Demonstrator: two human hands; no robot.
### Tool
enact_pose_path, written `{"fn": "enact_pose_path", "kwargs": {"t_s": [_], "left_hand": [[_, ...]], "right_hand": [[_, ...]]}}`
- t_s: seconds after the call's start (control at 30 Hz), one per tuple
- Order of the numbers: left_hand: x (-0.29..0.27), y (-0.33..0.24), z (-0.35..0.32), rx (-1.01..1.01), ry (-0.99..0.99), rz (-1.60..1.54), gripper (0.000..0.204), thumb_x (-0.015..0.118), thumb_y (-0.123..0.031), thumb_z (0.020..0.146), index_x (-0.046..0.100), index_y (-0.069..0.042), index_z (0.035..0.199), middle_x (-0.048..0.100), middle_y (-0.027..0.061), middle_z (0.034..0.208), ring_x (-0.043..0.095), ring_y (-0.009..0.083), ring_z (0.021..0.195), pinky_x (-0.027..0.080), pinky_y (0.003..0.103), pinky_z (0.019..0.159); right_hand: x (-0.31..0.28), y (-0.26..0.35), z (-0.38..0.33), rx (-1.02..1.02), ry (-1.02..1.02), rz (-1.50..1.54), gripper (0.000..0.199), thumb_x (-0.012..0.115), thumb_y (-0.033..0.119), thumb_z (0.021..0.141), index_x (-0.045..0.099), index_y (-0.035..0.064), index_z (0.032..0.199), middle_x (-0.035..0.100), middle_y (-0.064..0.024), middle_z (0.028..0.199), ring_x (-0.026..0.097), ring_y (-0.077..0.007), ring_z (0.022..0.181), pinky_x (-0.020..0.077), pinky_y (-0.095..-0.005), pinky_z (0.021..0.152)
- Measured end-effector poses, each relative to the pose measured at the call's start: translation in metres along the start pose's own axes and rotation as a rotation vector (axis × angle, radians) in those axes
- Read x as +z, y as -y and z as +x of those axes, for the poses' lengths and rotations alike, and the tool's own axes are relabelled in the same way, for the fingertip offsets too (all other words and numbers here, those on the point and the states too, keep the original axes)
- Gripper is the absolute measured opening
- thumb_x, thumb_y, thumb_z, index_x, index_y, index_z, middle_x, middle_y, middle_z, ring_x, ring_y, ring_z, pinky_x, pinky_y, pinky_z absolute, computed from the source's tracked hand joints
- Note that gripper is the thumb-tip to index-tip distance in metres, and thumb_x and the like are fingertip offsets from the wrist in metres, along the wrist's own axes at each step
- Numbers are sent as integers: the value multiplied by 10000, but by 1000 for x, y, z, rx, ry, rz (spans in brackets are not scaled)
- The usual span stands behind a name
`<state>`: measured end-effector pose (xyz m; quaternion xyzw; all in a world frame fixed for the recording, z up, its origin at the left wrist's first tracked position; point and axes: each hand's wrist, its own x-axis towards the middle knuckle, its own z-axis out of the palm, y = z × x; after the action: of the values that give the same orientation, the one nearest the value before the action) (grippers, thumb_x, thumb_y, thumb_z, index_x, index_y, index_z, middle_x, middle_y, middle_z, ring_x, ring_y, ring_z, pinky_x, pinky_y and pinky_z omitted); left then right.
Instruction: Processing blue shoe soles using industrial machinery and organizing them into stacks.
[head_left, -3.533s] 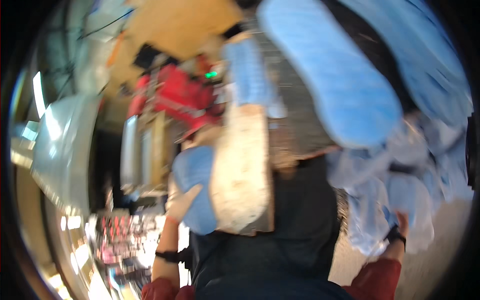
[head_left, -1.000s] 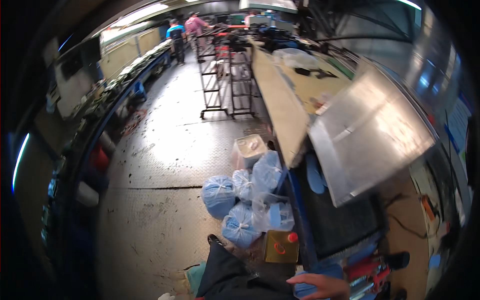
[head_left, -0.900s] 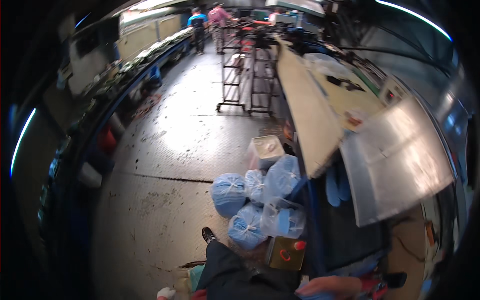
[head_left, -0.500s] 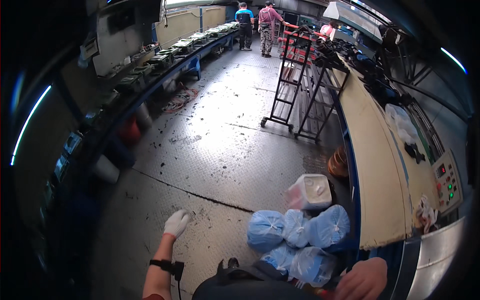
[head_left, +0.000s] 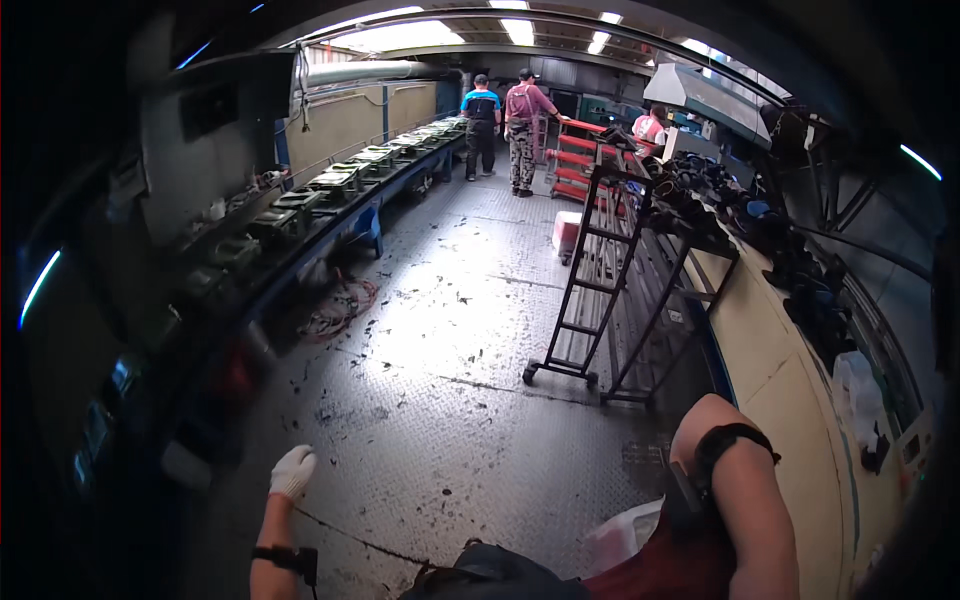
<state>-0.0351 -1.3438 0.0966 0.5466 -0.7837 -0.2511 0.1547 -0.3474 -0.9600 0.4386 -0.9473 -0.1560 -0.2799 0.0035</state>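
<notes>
My left hand point(head_left: 293, 471), in a white work glove, hangs at my side over the metal floor point(head_left: 420, 440). Its fingers look curled in and nothing shows in them. A black band with a small box point(head_left: 287, 561) is round that forearm. My bare right arm point(head_left: 760, 520) is raised at the lower right, with a black strap point(head_left: 735, 440) round it. Beyond the strap, my right hand point(head_left: 703, 422) is foreshortened and its fingers are hidden. A whitish plastic jug point(head_left: 628, 530) on the floor is partly covered by my dark red sleeve.
A wheeled black metal rack point(head_left: 590, 316) stands ahead right, beside a long pale bench point(head_left: 765, 370) heaped with dark items point(head_left: 780, 235). Along the left runs a line of metal moulds point(head_left: 335, 180). Coiled hoses point(head_left: 340, 305) lie below. Two people point(head_left: 522, 135) stand far ahead.
The view has tilted up and moved forward. The blue bags have left the picture and the rack is nearer. My right arm has swung up; my left hand still hangs low.
</notes>
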Motion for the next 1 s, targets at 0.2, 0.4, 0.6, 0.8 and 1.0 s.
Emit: {"fn": "enact_pose_path", "kwargs": {"t_s": [0.2,0.4,0.6,0.8,1.0], "left_hand": [[46,186,-2,-650,327,400,306,489,-264,850,600,-16,992,606,230,1075,577,378,997,460,420,867],[137,165,138,-626,791,518,314,490,-238,863,596,-17,1059,592,197,1146,563,337,1056,461,387,885],[177,99,513,-236,802,730,333,491,-211,875,592,-17,1126,578,165,1217,548,295,1116,462,354,902],[176,-187,944,104,-6,324,322,507,-271,839,598,-52,1057,609,219,1012,588,400,941,471,474,819],[253,-356,1149,292,-111,257,250,527,-257,851,584,-74,1013,601,213,926,590,405,871,475,476,757]], "right_hand": [[-81,-221,-186,163,-83,575,326,498,346,951,537,128,711,509,-27,761,520,-171,673,400,-284,547],[-100,-386,-455,1156,-348,427,204,685,140,847,638,36,1016,626,-95,969,620,-245,907,497,-335,772],[-80,-449,-753,2155,-899,194,225,592,210,922,619,33,1057,646,-31,937,583,-98,894,469,-259,809],[-159,-511,-919,2371,-1044,-48,284,602,229,903,598,19,1095,655,-68,970,604,-125,899,482,-282,804],[-239,-608,-1150,2321,-982,-169,333,620,264,872,592,34,1110,665,-130,1000,642,-233,924,495,-337,803]]}}
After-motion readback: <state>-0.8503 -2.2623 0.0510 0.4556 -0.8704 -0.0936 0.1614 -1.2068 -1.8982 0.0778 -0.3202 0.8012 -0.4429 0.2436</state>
